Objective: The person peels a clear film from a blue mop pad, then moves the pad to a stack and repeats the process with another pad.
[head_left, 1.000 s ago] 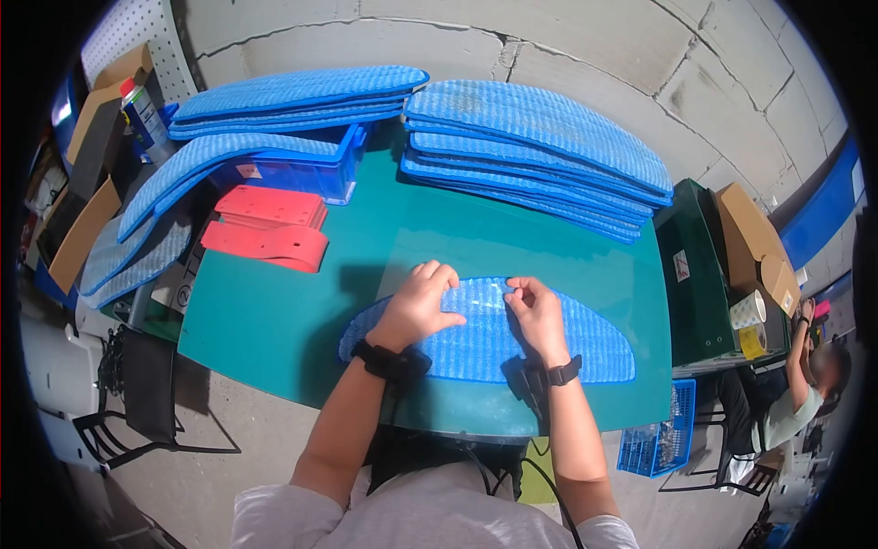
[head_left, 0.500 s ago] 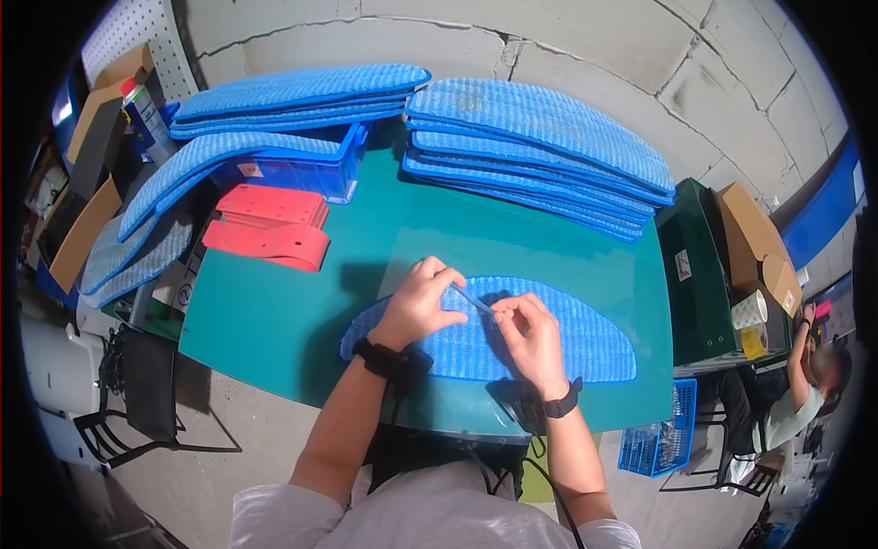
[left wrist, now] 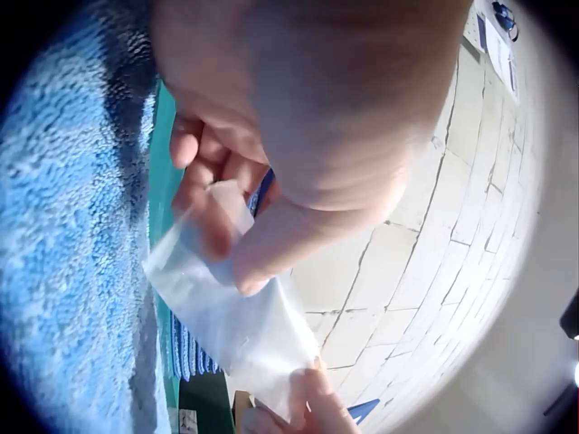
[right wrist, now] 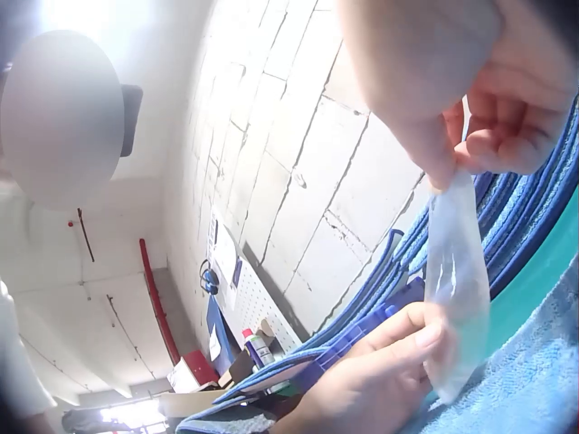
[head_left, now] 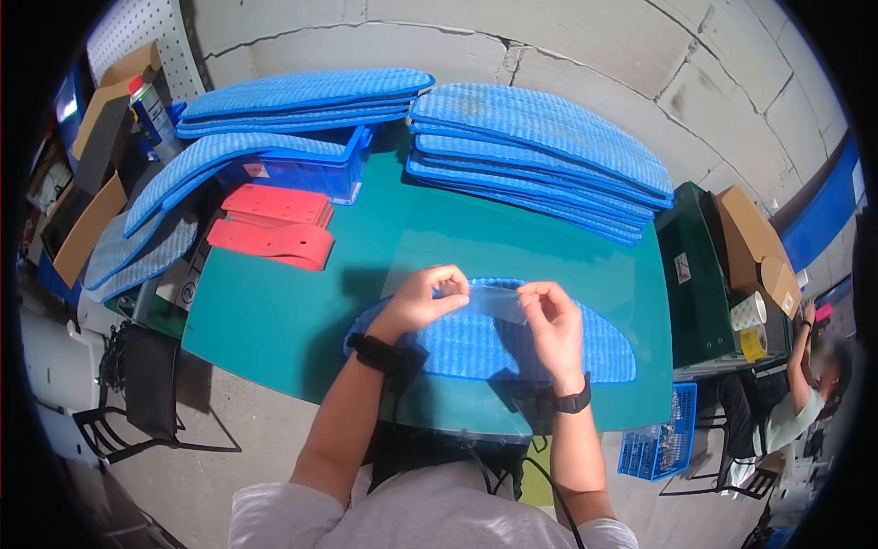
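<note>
A small piece of clear plastic film (head_left: 495, 304) is stretched between my two hands above a blue mop pad (head_left: 466, 352). My left hand (head_left: 419, 304) pinches one end of the film between thumb and fingers. At the other end, the thumb and fingertips of my right hand (head_left: 554, 328) pinch it. In the left wrist view the film (left wrist: 240, 321) looks cloudy and slightly creased, with both hands gripping it. The half-moon pad lies flat on the green table (head_left: 274, 320), its left end partly covered by my left hand and wrist.
A tall stack of blue pads (head_left: 540, 137) stands at the back; more pads (head_left: 302, 91) lie over a blue bin (head_left: 343, 169) at left. Red straps (head_left: 274, 233) rest on the table's left. A green crate (head_left: 700, 274) stands at right, and another person (head_left: 796, 393) sits beyond.
The film, seen thin and edge-on half a second ago, now shows its broad face between my hands. My right hand moved left, then back right and away from the left hand.
</note>
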The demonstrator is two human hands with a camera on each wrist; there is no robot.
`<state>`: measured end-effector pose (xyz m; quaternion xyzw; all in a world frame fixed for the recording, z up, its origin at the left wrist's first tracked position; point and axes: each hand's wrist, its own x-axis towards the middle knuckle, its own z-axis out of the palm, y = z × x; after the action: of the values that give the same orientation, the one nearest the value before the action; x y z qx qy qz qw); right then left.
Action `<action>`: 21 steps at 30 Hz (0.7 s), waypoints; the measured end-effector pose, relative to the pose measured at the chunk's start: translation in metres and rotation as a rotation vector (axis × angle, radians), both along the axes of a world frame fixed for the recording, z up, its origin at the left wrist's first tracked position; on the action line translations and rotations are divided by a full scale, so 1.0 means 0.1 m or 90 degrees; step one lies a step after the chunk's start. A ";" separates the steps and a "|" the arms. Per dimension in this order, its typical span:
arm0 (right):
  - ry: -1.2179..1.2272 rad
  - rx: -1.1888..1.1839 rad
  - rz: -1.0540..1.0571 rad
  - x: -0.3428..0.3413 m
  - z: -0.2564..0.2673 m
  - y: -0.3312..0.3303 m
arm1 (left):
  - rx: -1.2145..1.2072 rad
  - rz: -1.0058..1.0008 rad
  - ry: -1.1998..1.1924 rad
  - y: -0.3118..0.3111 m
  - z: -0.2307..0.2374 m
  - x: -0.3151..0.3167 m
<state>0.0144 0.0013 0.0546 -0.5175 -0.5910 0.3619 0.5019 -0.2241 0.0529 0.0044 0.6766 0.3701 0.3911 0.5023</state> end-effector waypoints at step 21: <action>-0.380 0.000 -0.097 0.08 -0.40 -0.39 | 0.162 -0.062 0.244 -0.19 0.09 0.03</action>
<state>0.0226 -0.0377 0.0143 -0.6438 -0.6717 0.1558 0.3318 -0.2207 0.0340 0.0136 0.8133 0.3733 0.2746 0.3518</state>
